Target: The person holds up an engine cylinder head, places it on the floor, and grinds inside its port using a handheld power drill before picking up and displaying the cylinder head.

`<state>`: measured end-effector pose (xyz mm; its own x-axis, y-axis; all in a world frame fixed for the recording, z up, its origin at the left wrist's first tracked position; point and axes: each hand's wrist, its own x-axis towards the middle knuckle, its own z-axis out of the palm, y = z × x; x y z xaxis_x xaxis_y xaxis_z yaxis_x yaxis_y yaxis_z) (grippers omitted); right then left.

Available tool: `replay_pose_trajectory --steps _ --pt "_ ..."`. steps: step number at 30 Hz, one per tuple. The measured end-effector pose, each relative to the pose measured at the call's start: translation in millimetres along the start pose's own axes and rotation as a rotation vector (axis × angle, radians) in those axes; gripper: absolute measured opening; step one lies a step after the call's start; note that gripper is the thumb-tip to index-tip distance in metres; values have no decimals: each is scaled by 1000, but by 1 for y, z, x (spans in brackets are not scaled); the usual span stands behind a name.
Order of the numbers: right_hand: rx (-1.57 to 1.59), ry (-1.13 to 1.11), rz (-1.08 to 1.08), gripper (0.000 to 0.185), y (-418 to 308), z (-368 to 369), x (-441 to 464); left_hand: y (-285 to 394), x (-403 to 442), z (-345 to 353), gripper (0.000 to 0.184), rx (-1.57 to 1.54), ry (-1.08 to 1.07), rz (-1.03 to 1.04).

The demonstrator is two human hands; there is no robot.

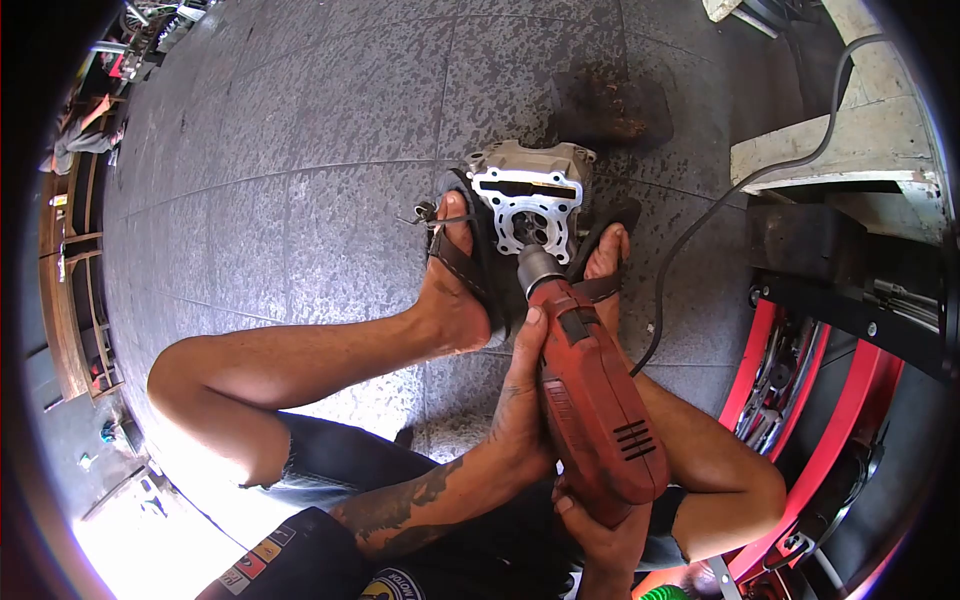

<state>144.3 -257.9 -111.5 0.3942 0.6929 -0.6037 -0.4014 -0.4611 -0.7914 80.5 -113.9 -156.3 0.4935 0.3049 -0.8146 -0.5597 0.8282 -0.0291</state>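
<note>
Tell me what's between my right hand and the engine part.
The head view shows the red drill, its chuck pointing at the engine part, and your left hand on the drill.

Both hands on red drill, chuck at metal engine pt btwn sandalled feet on tiled flr.

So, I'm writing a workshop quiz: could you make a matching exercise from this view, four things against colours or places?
1. Electric drill
2. Engine cylinder head
3. Power cord
4. Sandals

A. Worn on the feet
B. Red, held in both hands
C. Curving up toward the view's right side
D. Silvery, set between the feet

Pairs: 1-B, 2-D, 3-C, 4-A
</note>
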Motion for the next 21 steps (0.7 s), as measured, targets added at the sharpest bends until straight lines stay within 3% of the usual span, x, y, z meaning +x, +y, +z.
replay_pose_trajectory --steps 12,18,21 --pt "-66 170 47 49 -20 34 -9 6 4 -5 73 -2 -58 -67" --pt "-230 103 -92 48 -2 17 -4 7 5 -2 68 -10 -63 -66" --pt "-54 132 -35 50 -18 26 1 8 5 8 64 2 -51 -40"
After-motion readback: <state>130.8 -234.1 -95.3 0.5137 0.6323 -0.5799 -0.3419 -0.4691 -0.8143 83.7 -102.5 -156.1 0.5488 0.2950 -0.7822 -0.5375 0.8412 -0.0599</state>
